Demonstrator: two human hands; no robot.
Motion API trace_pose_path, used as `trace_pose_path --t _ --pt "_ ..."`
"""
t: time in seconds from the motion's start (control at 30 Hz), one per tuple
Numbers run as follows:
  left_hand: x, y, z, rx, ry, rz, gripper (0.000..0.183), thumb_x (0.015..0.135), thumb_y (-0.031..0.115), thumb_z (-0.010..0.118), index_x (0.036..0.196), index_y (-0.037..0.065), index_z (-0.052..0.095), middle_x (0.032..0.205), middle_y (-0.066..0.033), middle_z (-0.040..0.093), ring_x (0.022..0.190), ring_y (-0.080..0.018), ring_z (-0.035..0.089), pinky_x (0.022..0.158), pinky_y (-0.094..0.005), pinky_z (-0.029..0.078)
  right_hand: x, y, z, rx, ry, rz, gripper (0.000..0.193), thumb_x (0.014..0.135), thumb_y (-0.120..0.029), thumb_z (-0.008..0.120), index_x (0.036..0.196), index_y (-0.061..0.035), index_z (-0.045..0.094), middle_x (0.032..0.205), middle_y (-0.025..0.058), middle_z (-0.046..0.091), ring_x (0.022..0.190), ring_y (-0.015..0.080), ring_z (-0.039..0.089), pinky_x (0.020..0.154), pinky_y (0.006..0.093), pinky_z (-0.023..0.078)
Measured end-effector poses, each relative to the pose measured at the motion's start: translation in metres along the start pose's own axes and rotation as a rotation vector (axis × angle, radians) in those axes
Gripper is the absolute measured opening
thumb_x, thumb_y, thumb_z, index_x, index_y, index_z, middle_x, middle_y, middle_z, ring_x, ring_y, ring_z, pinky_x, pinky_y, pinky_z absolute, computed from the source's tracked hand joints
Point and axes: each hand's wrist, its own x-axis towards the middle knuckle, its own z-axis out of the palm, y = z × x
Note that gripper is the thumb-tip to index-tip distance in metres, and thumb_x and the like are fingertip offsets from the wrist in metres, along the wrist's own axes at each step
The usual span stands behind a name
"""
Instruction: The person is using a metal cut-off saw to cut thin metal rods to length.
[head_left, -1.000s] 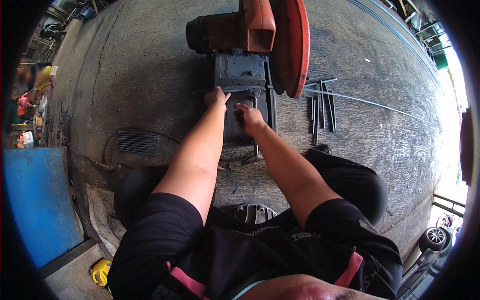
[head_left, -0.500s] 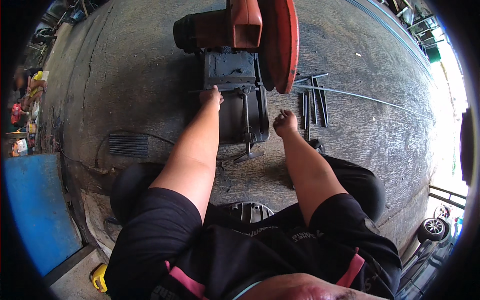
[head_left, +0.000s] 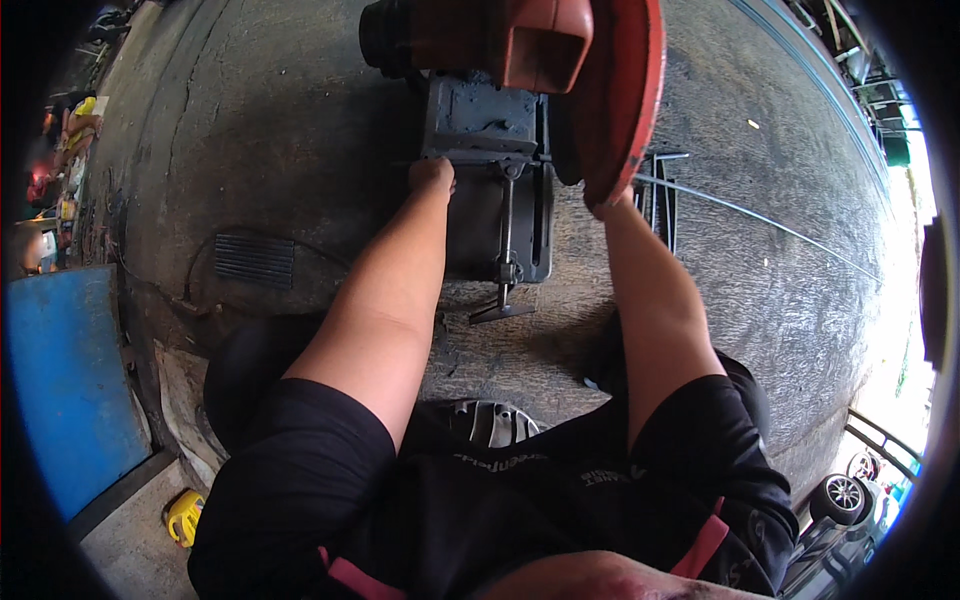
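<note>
On coarse floor, left hand at metal vise, right hand at rounded guard (grips unclear)

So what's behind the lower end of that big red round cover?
Part of the right hand shows below the lower tip of the red cover. Its fingers are covered, so whether they hold anything there can't be seen.

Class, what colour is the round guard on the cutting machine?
The round guard is red, with darker worn marks; head view.
</note>
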Motion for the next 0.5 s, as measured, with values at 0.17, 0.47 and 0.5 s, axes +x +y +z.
trace_pose_path --t 0.17,0.47,0.5 --pt "-0.004 0.001 0.0 -0.047 0.01 0.029 0.016 0.087 0.018 0.052 0.091 0.003 0.056 0.075 -0.0078 0.059 0.064 -0.0216 0.06 0.067 -0.0401 0.053 0.053 -0.016 0.014 -0.31 0.119 -0.302 0.024 0.084 -0.024 0.056 0.098 -0.0046 0.054 0.088 0.0105 0.054 0.077 0.0223 0.056 0.06 0.0341 0.048" --pt "0.037 -0.018 0.01 0.29 0.109 0.136 0.023 0.088 0.024 0.058 0.087 0.001 0.058 0.068 -0.0062 0.061 0.055 -0.017 0.062 0.046 -0.0294 0.053 0.108 -0.005 -0.029 -0.544 -0.039 -0.748 0.022 0.084 -0.018 0.052 0.098 -0.0007 0.055 0.093 0.0128 0.058 0.081 0.0224 0.059 0.068 0.0336 0.05" --pt "0.043 -0.021 0.012 0.326 0.145 0.179 0.024 0.088 0.024 0.058 0.088 0.001 0.058 0.069 -0.0065 0.062 0.056 -0.0171 0.062 0.047 -0.0294 0.053 0.113 -0.003 -0.036 -0.538 -0.119 -0.763 0.022 0.084 -0.017 0.051 0.098 -0.0003 0.055 0.093 0.0131 0.058 0.082 0.0224 0.059 0.069 0.0336 0.05"
